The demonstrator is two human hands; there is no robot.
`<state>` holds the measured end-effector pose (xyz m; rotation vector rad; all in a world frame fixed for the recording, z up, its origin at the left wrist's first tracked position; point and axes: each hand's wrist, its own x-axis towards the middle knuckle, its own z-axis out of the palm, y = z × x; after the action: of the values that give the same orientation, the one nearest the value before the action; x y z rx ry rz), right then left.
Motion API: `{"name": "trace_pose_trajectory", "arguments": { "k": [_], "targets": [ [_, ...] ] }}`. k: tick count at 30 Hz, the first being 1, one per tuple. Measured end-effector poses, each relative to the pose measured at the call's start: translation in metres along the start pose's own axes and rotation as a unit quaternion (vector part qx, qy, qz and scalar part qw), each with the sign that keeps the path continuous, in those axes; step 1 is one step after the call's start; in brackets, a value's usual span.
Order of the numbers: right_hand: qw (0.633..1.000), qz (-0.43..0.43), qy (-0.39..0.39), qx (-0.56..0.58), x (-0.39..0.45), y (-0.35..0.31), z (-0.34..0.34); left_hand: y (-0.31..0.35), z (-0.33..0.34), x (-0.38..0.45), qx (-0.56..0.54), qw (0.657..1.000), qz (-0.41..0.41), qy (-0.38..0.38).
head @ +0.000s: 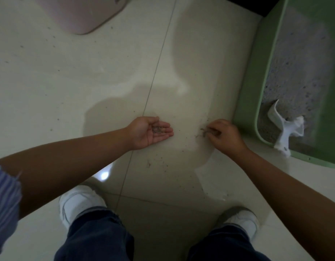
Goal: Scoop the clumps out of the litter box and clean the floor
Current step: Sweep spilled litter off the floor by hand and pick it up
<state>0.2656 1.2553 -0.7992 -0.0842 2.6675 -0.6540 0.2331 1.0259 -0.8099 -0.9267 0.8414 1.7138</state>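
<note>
The left hand (pixel 150 131) lies palm up, cupping litter grains (pixel 159 129), above the tiled floor (pixel 87 72). Right of it, the right hand (pixel 226 136) pinches scattered litter (pixel 202 133) near the green litter box (pixel 246 102), which holds a white scoop (pixel 283 127).

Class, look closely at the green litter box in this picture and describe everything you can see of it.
The litter box is a pale green, plastic-looking tray with a broad, rounded rim. It sits flat on the glossy floor tiles at the right of the view, partly cut off by the frame edge. It holds pale grey granular litter. A white scoop rests in its near corner, the handle sticking out over the rim. The right hand works on the floor close beside it, not touching it.
</note>
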Motion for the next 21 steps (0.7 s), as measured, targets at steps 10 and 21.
{"name": "trace_pose_trajectory", "arguments": {
  "k": [10, 21],
  "targets": [
    [0.996, -0.033, 0.032, -0.081, -0.002, 0.002, 0.019, -0.002, -0.002, -0.005, 0.01, 1.0, -0.003, 0.011],
    [0.969, -0.133, -0.032, -0.204, 0.006, 0.007, 0.017, -0.002, 0.001, -0.007, 0.003, 1.0, -0.01, 0.012]
  ]
}}
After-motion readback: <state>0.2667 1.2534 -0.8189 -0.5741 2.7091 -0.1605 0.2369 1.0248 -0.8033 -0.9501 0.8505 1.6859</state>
